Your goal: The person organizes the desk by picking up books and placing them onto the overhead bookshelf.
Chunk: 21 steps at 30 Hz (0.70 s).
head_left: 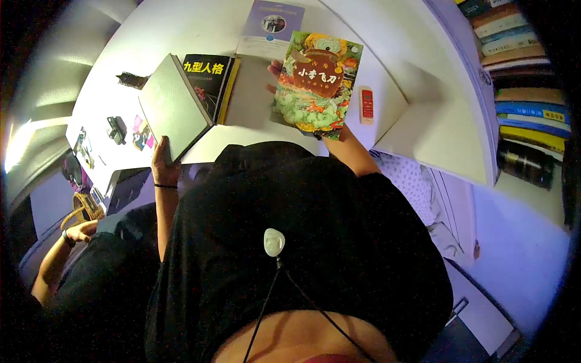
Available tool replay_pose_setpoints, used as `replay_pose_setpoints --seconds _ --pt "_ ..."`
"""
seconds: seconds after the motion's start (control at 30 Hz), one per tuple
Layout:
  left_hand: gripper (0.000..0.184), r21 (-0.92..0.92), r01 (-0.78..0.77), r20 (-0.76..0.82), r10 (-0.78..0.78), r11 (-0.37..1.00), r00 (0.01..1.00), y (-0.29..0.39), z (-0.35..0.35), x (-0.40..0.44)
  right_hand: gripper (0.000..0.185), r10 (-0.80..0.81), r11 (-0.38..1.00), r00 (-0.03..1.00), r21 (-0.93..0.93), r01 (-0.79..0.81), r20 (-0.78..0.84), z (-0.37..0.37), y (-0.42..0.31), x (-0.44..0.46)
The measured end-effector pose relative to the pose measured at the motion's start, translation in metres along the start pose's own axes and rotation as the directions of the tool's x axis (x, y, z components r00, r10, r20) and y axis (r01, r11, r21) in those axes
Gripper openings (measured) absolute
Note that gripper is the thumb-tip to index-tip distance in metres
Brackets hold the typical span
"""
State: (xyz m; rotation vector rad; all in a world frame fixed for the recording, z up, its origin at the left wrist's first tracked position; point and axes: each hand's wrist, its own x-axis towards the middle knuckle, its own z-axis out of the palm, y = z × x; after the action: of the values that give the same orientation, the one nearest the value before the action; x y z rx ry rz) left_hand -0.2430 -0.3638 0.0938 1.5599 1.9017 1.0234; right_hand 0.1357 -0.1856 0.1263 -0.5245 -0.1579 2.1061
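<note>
My left hand (pixel 164 162) is closed on the lower edge of a thick pale-covered book (pixel 174 106), which is tilted beside a black book with yellow lettering (pixel 207 78). My right hand (pixel 274 74) holds up a colourful book (pixel 319 85) with a green, red and brown cover and white Chinese title. Most of that hand is hidden behind the book; only some fingertips show at its left edge. The black book lies on a further yellow-edged book (pixel 231 91), and a purple and white book (pixel 272 27) lies at the back of the white table (pixel 254 134).
A red remote control (pixel 366 105) lies on the right. A hairbrush (pixel 131 79) and a black clip-like item (pixel 116 130) are on the left. Shelves of books (pixel 532 115) stand at far right. Another person's hand (pixel 82 231) rests at lower left near a wicker basket (pixel 88 207).
</note>
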Motion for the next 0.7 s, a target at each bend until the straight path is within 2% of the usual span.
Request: replay_pose_setpoints --seconds 0.03,0.07,0.1,0.13,0.2,0.27,0.3,0.33,0.37,0.4,0.47,0.5,0.53,0.57,0.6,0.63,0.67,0.7 --pt "0.056 0.029 -0.11 -0.032 0.111 0.994 0.993 0.01 -0.001 -0.001 0.054 0.009 1.0 1.0 0.008 -0.009 -0.001 -0.002 0.0 0.001" --pt "0.056 0.034 -0.102 -0.035 0.103 0.994 0.994 0.021 -0.002 0.0 0.054 0.019 1.0 1.0 0.012 -0.019 -0.007 -0.003 0.001 0.0" --pt "0.046 -0.418 0.182 -0.019 -0.209 0.89 0.978 0.041 -0.003 0.003 0.055 0.031 0.999 0.999 0.019 -0.031 -0.015 -0.002 0.002 -0.001" --pt "0.039 -0.56 0.254 0.028 -0.288 0.789 0.957 0.044 -0.002 0.007 0.055 0.043 0.999 0.999 0.021 -0.042 -0.026 -0.005 0.003 -0.002" --pt "0.029 -0.79 0.354 0.121 -0.44 0.5 0.89 0.042 0.001 0.012 0.056 0.067 0.997 0.997 0.033 -0.066 -0.038 -0.022 0.009 0.004" --pt "0.03 -0.924 0.359 0.263 -0.462 0.131 0.847 0.047 0.001 0.015 0.057 0.104 0.994 0.992 0.041 -0.101 -0.067 -0.032 0.01 0.001" --pt "0.031 -0.874 0.43 0.203 -0.636 0.225 0.745 0.081 -0.007 0.016 0.057 0.119 0.993 0.989 0.033 -0.116 -0.088 -0.042 0.012 0.0" --pt "0.031 -0.877 0.424 0.195 -0.638 0.227 0.745 0.076 -0.007 0.016 0.057 0.116 0.993 0.985 -0.012 -0.118 -0.125 -0.052 0.014 -0.003" --pt "0.03 -0.874 0.393 0.182 -0.557 0.285 0.81 0.066 -0.004 0.015 0.078 0.013 0.976 0.964 -0.205 -0.069 -0.265 -0.063 0.021 -0.007" --pt "0.03 -0.879 0.376 0.184 -0.521 0.292 0.833 0.062 -0.004 0.016 0.078 0.015 0.976 0.965 -0.207 -0.071 -0.262 -0.064 0.02 -0.01" --pt "0.03 -0.89 0.343 0.186 -0.447 0.301 0.875 0.055 -0.002 0.018 0.084 0.21 0.974 0.893 0.007 -0.226 -0.398 -0.065 0.017 -0.016" --pt "0.029 -0.897 0.331 0.183 -0.434 0.294 0.882 0.052 0.0 0.022 0.079 0.138 0.973 0.858 -0.094 -0.21 -0.494 -0.042 0.017 -0.024" --pt "0.029 -0.901 0.322 0.179 -0.426 0.291 0.887 0.056 -0.001 0.026 0.071 0.033 0.937 0.838 -0.274 -0.215 -0.545 -0.046 0.015 -0.027" --pt "0.028 -0.905 0.312 0.175 -0.418 0.288 0.891 0.059 -0.002 0.03 0.064 -0.072 0.864 0.806 -0.441 -0.244 -0.587 -0.05 0.013 -0.031" --pt "0.032 -0.9 0.326 0.208 -0.373 0.29 0.904 0.077 -0.005 0.036 0.054 -0.201 0.705 0.802 -0.652 -0.28 -0.562 -0.081 0.009 -0.034" --pt "0.036 -0.895 0.335 0.236 -0.323 0.296 0.917 0.091 -0.005 0.043 0.054 -0.208 0.704 0.808 -0.658 -0.268 -0.551 -0.076 0.001 -0.032" --pt "0.04 -0.887 0.347 0.269 -0.271 0.303 0.924 0.1 -0.007 0.049 0.043 -0.411 0.544 0.831 -0.832 -0.107 -0.376 -0.069 -0.005 -0.036" --pt "0.047 -0.871 0.405 0.356 -0.212 0.277 0.91 0.095 -0.01 0.057 0.032 -0.568 0.333 0.808 -0.941 0.051 -0.158 -0.056 -0.012 -0.04"
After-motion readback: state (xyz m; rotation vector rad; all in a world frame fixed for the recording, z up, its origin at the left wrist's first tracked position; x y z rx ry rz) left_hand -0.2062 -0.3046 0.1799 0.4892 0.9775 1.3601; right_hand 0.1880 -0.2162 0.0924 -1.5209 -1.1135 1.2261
